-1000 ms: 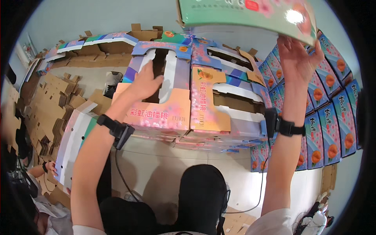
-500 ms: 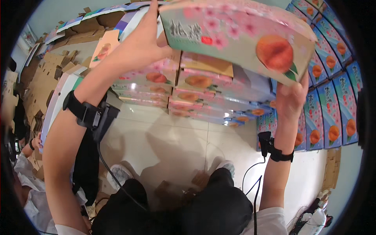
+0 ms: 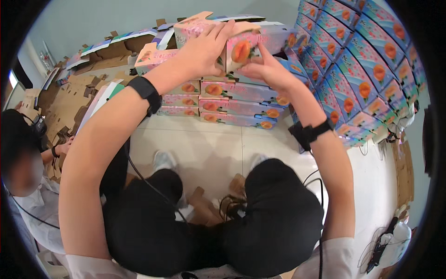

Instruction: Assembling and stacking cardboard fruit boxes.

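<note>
A long printed gift carton with a peach picture on its near end is between my two hands at the top of a stack. My left hand is closed along its left side, with fingers over the top edge. My right hand grips its right side, thumb and fingers near the lower right corner. Below lie stacked pink and blue peach cartons, their long sides toward me. Another pink carton with a raised flap stands left of my left hand. Whether the held carton rests fully on the stack is hidden by my hands.
A tall stack of blue peach cartons rises at the right. Flattened brown cardboard spreads at the far left, where another person sits. Cables and a white bag lie at the lower right. Tiled floor shows before my feet.
The carton, earlier raised broadside close to me, has moved away and turned so that its end faces me, down at the stack. Both hands moved with it and came closer together.
</note>
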Demonstrator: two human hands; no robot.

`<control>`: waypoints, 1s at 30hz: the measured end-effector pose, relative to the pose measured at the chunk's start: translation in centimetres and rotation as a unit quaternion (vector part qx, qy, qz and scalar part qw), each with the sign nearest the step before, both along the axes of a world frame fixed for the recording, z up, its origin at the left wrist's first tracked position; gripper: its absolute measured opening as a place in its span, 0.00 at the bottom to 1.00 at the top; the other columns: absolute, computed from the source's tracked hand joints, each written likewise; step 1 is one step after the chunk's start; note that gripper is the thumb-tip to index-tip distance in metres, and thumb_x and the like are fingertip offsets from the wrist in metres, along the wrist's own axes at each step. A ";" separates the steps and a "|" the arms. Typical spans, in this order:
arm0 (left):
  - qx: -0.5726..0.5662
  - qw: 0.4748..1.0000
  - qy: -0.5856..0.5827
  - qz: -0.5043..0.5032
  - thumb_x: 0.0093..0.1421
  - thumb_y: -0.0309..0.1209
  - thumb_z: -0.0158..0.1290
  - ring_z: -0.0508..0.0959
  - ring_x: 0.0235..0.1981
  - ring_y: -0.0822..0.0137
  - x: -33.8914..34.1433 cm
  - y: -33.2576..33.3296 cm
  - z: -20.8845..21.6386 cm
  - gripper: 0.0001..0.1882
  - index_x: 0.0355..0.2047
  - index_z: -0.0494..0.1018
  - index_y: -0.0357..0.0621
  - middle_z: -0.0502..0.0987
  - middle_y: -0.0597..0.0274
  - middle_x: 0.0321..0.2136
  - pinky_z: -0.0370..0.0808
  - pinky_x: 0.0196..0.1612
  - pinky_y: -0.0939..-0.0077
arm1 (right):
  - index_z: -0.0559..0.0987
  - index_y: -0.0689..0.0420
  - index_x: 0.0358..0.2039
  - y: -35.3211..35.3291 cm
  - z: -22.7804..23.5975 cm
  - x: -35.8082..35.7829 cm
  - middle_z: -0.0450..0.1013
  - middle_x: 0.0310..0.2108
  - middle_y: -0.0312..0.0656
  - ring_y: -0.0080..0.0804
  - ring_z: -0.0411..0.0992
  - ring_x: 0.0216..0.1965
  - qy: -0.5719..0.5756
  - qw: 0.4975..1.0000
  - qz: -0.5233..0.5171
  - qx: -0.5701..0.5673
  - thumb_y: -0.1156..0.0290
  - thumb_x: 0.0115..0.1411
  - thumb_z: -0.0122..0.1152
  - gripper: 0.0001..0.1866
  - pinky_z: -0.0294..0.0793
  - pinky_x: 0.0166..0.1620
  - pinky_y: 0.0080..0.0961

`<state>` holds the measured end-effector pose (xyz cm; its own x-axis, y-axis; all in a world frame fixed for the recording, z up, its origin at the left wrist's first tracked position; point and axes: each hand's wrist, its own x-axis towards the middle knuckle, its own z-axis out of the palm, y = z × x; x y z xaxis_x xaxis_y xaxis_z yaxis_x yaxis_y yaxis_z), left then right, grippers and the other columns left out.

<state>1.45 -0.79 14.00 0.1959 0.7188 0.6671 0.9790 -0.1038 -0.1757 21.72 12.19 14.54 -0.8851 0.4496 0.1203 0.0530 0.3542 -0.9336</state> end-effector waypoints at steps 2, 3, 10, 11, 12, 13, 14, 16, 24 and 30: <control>-0.010 0.999 -0.028 -0.021 0.42 0.36 0.74 0.65 0.66 0.42 1.2 -0.9 1.3 0.64 0.74 0.46 0.43 0.63 0.44 0.65 0.71 0.64 0.54 | 0.33 0.62 0.76 0.8 1.4 0.1 0.67 0.63 0.55 0.42 0.68 0.63 0.011 0.996 0.080 -0.045 0.68 0.61 0.64 0.56 0.64 0.68 0.38; 0.037 0.998 -0.016 -0.038 0.44 0.38 0.74 0.67 0.65 0.43 1.6 -1.2 1.4 0.62 0.74 0.47 0.45 0.64 0.44 0.65 0.76 0.60 0.55 | 0.30 0.62 0.76 0.2 2.3 0.7 0.64 0.66 0.55 0.40 0.68 0.63 -0.017 0.997 0.067 -0.041 0.69 0.60 0.65 0.59 0.64 0.67 0.37; 0.028 0.985 0.035 0.164 0.44 0.27 0.69 0.65 0.63 0.42 4.6 -0.7 1.4 0.55 0.71 0.53 0.39 0.65 0.47 0.62 0.77 0.59 0.57 | 0.42 0.62 0.74 -0.5 2.4 1.5 0.66 0.65 0.54 0.40 0.68 0.64 -0.046 0.994 0.097 -0.004 0.72 0.56 0.65 0.53 0.73 0.62 0.35; 0.051 0.985 0.053 0.154 0.42 0.22 0.67 0.65 0.62 0.42 3.1 -0.5 0.8 0.53 0.70 0.55 0.37 0.65 0.48 0.60 0.78 0.58 0.59 | 0.45 0.63 0.75 0.5 2.9 1.1 0.64 0.67 0.56 0.41 0.68 0.65 -0.077 0.991 0.107 0.029 0.69 0.56 0.67 0.53 0.72 0.62 0.35; 0.050 0.985 0.051 0.155 0.42 0.22 0.67 0.65 0.62 0.42 2.1 -0.6 0.6 0.53 0.70 0.55 0.37 0.65 0.48 0.60 0.78 0.58 0.59 | 0.45 0.63 0.75 1.6 3.0 1.0 0.64 0.67 0.56 0.41 0.68 0.65 -0.078 0.991 0.108 0.029 0.69 0.56 0.67 0.53 0.72 0.62 0.35; 0.045 0.988 0.046 0.137 0.42 0.22 0.67 0.65 0.62 0.41 0.9 -0.9 0.3 0.52 0.69 0.56 0.36 0.65 0.47 0.60 0.77 0.59 0.58 | 0.46 0.63 0.75 2.8 3.0 0.9 0.61 0.69 0.55 0.42 0.67 0.65 -0.076 0.983 0.078 0.150 0.67 0.56 0.69 0.54 0.70 0.64 0.36; 0.044 0.991 0.041 0.117 0.42 0.22 0.67 0.65 0.61 0.41 -0.3 -1.0 0.5 0.51 0.68 0.57 0.35 0.65 0.47 0.60 0.75 0.60 0.57 | 0.48 0.63 0.75 4.0 3.5 1.1 0.59 0.71 0.54 0.44 0.66 0.66 -0.071 0.958 0.046 0.273 0.64 0.56 0.71 0.54 0.69 0.65 0.37; 0.071 0.992 0.040 0.092 0.43 0.23 0.67 0.65 0.62 0.41 -2.7 -1.0 0.6 0.48 0.66 0.59 0.35 0.65 0.47 0.60 0.71 0.63 0.55 | 0.53 0.62 0.73 7.2 2.6 2.1 0.58 0.71 0.54 0.48 0.62 0.69 -0.040 0.918 -0.048 0.392 0.61 0.49 0.77 0.57 0.65 0.67 0.41; 0.102 0.993 0.041 0.038 0.42 0.26 0.69 0.61 0.67 0.45 -8.1 -1.9 0.0 0.49 0.66 0.60 0.41 0.64 0.51 0.62 0.65 0.70 0.56 | 0.53 0.61 0.73 13.1 -0.4 3.5 0.57 0.70 0.56 0.56 0.53 0.72 -0.001 0.684 -0.255 0.683 0.54 0.40 0.83 0.65 0.54 0.71 0.55; 0.136 0.991 -0.001 0.005 0.37 0.24 0.68 0.63 0.65 0.44 -10.5 -2.5 -1.3 0.49 0.64 0.61 0.43 0.64 0.51 0.61 0.69 0.66 0.55 | 0.62 0.67 0.69 19.5 -2.6 5.3 0.59 0.68 0.60 0.56 0.55 0.71 0.145 0.731 -0.467 0.477 0.44 0.57 0.69 0.50 0.55 0.70 0.46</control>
